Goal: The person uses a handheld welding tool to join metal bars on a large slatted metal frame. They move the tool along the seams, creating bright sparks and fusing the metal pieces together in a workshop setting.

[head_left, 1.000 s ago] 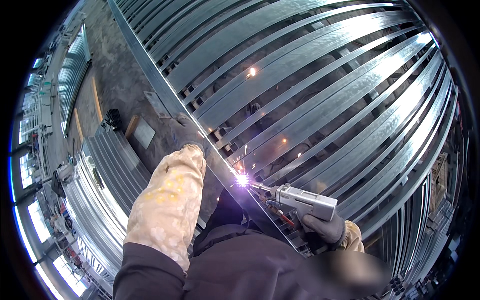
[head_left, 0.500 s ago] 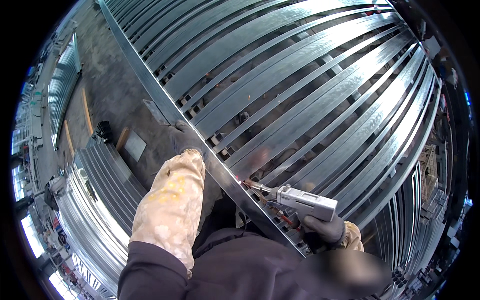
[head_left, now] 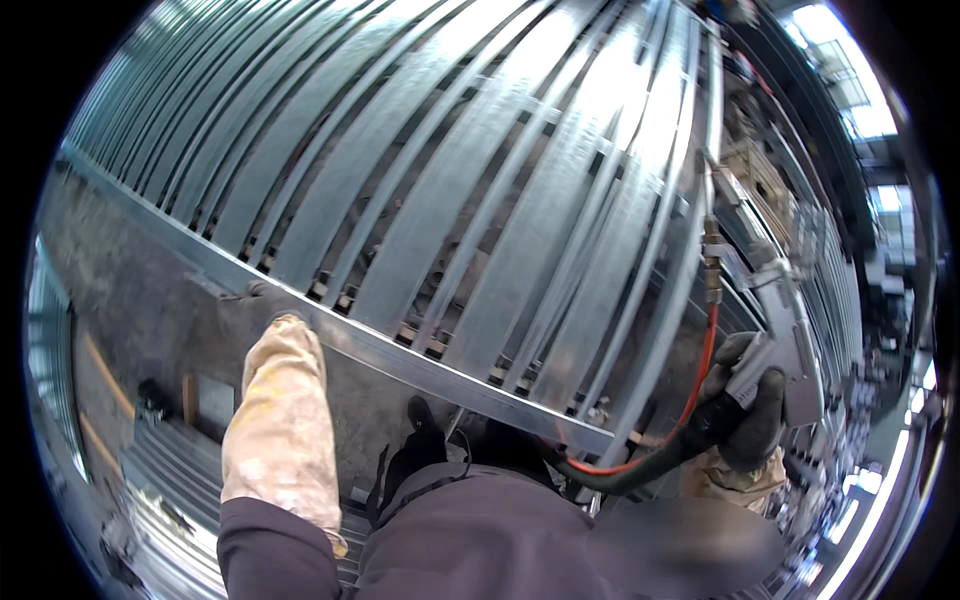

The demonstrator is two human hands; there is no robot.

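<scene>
Right hand (head_left: 745, 405) grasps welding torch (head_left: 775, 330); left hand (head_left: 250, 305) on steel rail (head_left: 400, 350).

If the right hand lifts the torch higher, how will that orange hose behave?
The orange hose would probably flex and trail: it already hangs in a loose curve below the right hand. It may drag a little, since it runs on with a green hose towards the body.

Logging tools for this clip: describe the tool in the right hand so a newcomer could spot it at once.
Start at the big rack of galvanised steel slats and follow its right edge down to the gloved right hand. It grips a metal welding gun, the only thing here trailing an orange hose.
</scene>
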